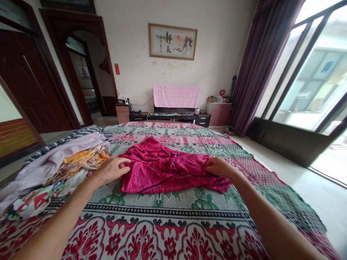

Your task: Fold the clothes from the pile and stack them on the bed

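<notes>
A magenta streaked garment with dark seams lies partly bunched on the patterned bedspread. My left hand pinches its left edge, fingers closed on the cloth. On the other side, my right hand grips the garment near its right end, with thumb and fingers pressed together. The cloth between my hands is wrinkled and rests on the spread. Its exact kind cannot be made out from this shape.
Left of my left hand is a heap of clothes, pale lilac, orange and printed. Beyond the bed stand a low black cabinet and a screen under a pink towel. Glass doors and a purple curtain are at right.
</notes>
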Demonstrator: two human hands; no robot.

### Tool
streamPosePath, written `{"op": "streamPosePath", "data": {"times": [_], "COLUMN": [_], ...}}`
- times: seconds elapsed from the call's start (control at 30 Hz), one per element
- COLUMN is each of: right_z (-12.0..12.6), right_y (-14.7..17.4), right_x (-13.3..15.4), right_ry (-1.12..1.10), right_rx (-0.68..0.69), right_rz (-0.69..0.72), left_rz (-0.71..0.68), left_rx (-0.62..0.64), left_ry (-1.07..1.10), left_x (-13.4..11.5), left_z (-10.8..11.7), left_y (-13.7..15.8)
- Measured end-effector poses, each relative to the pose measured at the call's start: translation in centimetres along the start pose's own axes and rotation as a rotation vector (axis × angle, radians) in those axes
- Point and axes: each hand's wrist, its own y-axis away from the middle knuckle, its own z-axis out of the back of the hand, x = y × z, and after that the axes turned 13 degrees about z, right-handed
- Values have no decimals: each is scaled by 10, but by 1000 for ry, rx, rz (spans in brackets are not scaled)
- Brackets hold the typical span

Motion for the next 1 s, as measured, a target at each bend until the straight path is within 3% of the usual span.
{"op": "streamPosePath", "data": {"times": [0.07,0.17,0.27,0.33,0.47,0.53,0.63,0.73,0.8,0.9,1.0], "right_z": [5,17,32,42,51,48,34,19,12,6,4], "right_y": [3,10,15,17,16,16,19,20,21,24,27], "right_x": [10,41,72,76,35,6,-25,-38,-43,-50,-56], "right_ry": [-98,-296,-487,-579,-537,-404,-183,49,157,206,161], "right_rx": [55,157,353,382,-58,-143,-158,-222,-225,-161,-101], "right_rz": [92,254,408,421,182,72,70,143,109,-4,0], "left_rz": [-88,-367,-599,-679,-773,-809,-883,-930,-926,-859,-724], "left_rx": [-136,-263,-222,-174,-125,-110,-71,-19,-4,-47,-122], "left_ry": [-29,37,109,135,130,122,99,10,-79,-217,-312], "left_x": [-21,-65,-110,-131,-150,-156,-166,-179,-186,-193,-192], "left_z": [-2,-9,-21,-32,-54,-64,-79,-93,-102,-111,-113], "left_y": [7,21,32,35,34,37,50,69,82,96,103]}}
